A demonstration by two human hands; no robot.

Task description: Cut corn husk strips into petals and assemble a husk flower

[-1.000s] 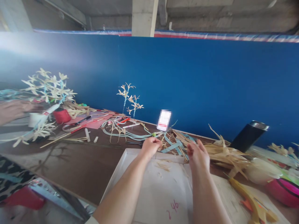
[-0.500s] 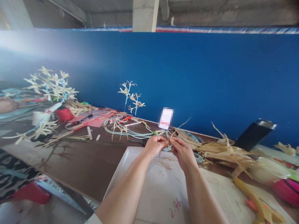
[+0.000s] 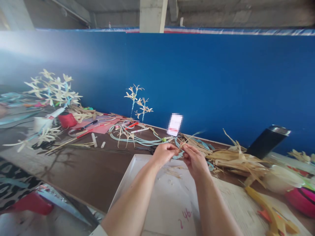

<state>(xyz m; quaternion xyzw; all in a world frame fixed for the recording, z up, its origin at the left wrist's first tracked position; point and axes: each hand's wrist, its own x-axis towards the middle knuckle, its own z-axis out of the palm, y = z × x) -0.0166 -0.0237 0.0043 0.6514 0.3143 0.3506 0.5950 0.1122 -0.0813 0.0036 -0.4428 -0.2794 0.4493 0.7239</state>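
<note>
My left hand (image 3: 164, 154) and my right hand (image 3: 195, 160) meet above the far edge of a white tray (image 3: 137, 178). Both are closed in a pinch on a thin dried straw strip (image 3: 190, 137), which sticks up and to the right from between the fingers. A pile of dried straw leaves (image 3: 232, 160) lies just right of my right hand, with pale blue strips (image 3: 147, 141) behind my left hand.
Straw flower sprigs (image 3: 136, 100) stand by the blue wall, with a larger bunch (image 3: 55, 88) at far left beside a red cup (image 3: 67, 120). A black flask (image 3: 267, 141) leans at right. A yellow glue gun (image 3: 272, 214) and a pink bowl (image 3: 300, 201) sit at lower right.
My right hand moved left from the straw pile to join my left hand, and both now pinch a straw strip. The other person's hand at the far left has withdrawn from view.
</note>
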